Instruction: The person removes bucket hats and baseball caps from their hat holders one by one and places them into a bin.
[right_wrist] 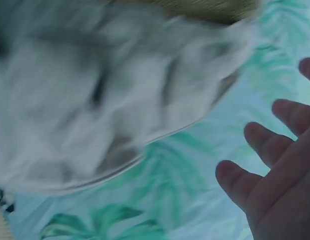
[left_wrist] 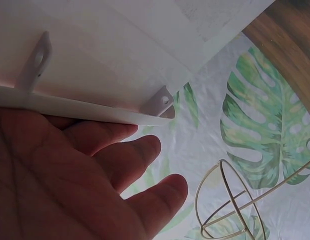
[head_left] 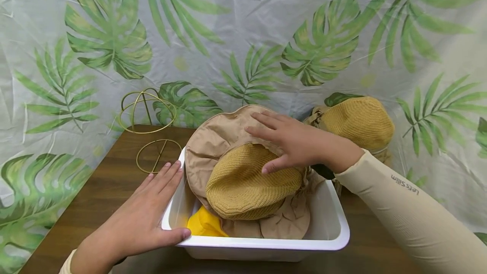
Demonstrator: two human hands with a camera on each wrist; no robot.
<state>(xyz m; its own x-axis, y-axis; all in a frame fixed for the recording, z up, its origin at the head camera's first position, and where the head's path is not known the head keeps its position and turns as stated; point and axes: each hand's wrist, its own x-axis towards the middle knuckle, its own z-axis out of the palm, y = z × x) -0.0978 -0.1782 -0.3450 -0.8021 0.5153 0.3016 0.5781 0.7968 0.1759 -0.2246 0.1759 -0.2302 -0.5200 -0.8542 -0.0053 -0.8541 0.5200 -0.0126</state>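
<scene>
A sun hat with a mustard knitted crown (head_left: pixel 243 185) and a wide beige fabric brim (head_left: pixel 213 130) lies in a white plastic tub (head_left: pixel 262 242). Above the hat, my right hand (head_left: pixel 304 143) is spread with nothing gripped; whether it touches the hat I cannot tell. In the right wrist view, its fingers (right_wrist: pixel 270 145) stand apart from the pale brim (right_wrist: pixel 134 95). My left hand (head_left: pixel 140 210) rests along the tub's left rim, fingers extended and thumb at the front corner. The left wrist view shows these fingers (left_wrist: pixel 129 160) straight beneath the rim (left_wrist: pixel 84 111).
Bright yellow fabric (head_left: pixel 207 223) lies in the tub's front left corner. A gold wire stand (head_left: pixel 147 111) is behind the tub at left. Another mustard-crowned hat (head_left: pixel 357 121) sits raised at back right. All stand on a dark wooden table (head_left: pixel 99 193) before a leaf-print cloth (head_left: pixel 251 20).
</scene>
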